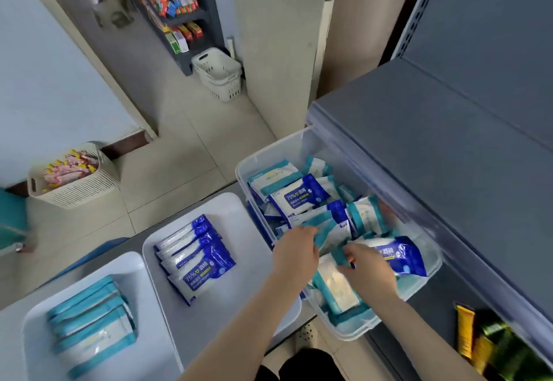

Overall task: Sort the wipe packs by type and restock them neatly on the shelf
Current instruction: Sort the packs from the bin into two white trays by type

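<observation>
1. Currently, the work is judged to be at the sorting step. Mixed wipe packs lie loose in the clear bin [260, 156], which sits at the end of the counter [18, 306], partly under the shelf [449, 141].
2. Left grip [294, 249]: clenched on the edge of a teal pack [329, 231] in the bin. An edge pinch probably suits a soft pack wedged among others, since it can be drawn out without lifting the heap.
3. Right grip [371, 267]: fingers curl onto the packs beside a blue pack [401, 255]. Whether it grasps one or only steadies the heap cannot be told.
4. Sorted stock: a teal row [89, 318] lies in the left tray [39, 350] and a blue row [197, 258] in the middle tray [239, 231]. Each row overlaps with labels facing one way, likely so a type can be checked and lifted together.
5. Both trays stand beside the bin, which keeps transfers short.
6. Many packs remain in the bin, so shelf restocking is judged not yet begun.
</observation>
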